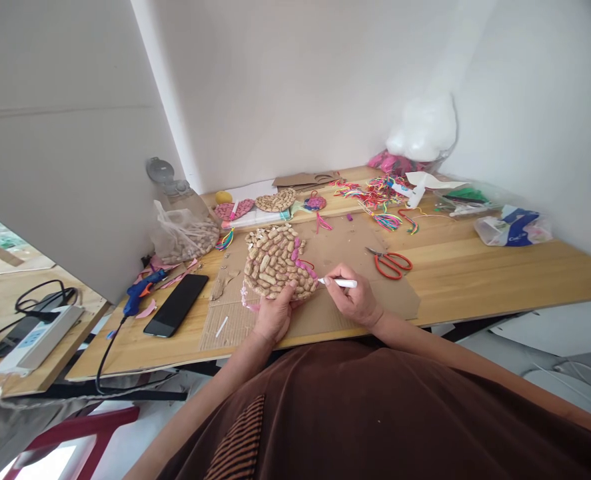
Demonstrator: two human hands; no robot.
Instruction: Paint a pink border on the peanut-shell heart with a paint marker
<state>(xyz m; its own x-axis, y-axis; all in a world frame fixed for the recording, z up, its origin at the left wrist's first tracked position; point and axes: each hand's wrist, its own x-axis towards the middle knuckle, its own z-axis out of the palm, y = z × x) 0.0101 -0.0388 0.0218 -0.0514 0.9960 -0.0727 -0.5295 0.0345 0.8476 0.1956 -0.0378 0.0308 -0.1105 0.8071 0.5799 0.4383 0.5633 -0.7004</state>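
Observation:
A heart-shaped panel covered in peanuts lies tilted over a cardboard sheet. Several peanuts along its right edge are coloured pink. My left hand grips its lower edge, thumb on top of the peanuts and the other fingers underneath. In my right hand is a white marker pen, its tip pointing left and at the pink edge of the panel. Whether the tip touches a peanut is too small to tell. Red-handled scissors lie on the cardboard to the right of my right hand.
On the left are a black phone, a blue glue gun with its cord, and a bag of peanuts. Smaller peanut pieces, colourful strings and a white glue gun lie behind. A tissue pack stands right.

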